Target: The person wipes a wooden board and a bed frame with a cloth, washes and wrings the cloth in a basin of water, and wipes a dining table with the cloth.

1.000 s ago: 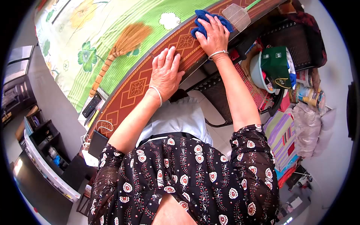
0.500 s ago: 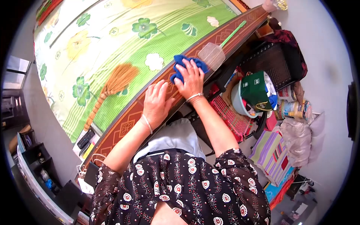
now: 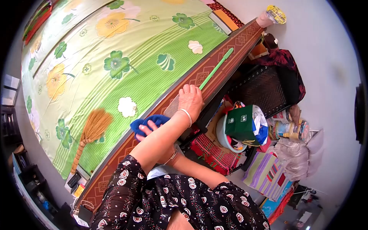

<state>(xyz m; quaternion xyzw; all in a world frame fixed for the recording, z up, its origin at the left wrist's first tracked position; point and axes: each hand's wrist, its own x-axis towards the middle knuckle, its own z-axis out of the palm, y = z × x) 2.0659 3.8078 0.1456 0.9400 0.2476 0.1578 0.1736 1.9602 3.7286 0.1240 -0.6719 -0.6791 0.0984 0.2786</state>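
My left hand (image 3: 191, 102) is across my body to the right, its fingers curled down over the neck of a fly swatter (image 3: 215, 71) with a green handle. The swatter lies on the brown patterned wooden ledge (image 3: 122, 160), and part of its mesh head is under the hand. Beneath my left forearm, my right hand (image 3: 150, 128) grips a bunched blue cloth (image 3: 161, 119) at the ledge's bed-side edge. The left forearm hides part of the right hand.
A straw hand broom (image 3: 92, 128) lies on the green floral bedspread (image 3: 145, 84). To the right are a dark chair (image 3: 260, 90), a light-blue bucket (image 3: 222, 134) with a green bag (image 3: 241, 122), and striped fabric (image 3: 264, 172). A yellow-topped container (image 3: 276, 14) stands at the ledge's far end.
My left hand has crossed over the right arm to the fly swatter. My right hand has moved left along the ledge with the blue cloth. The view has shifted too.
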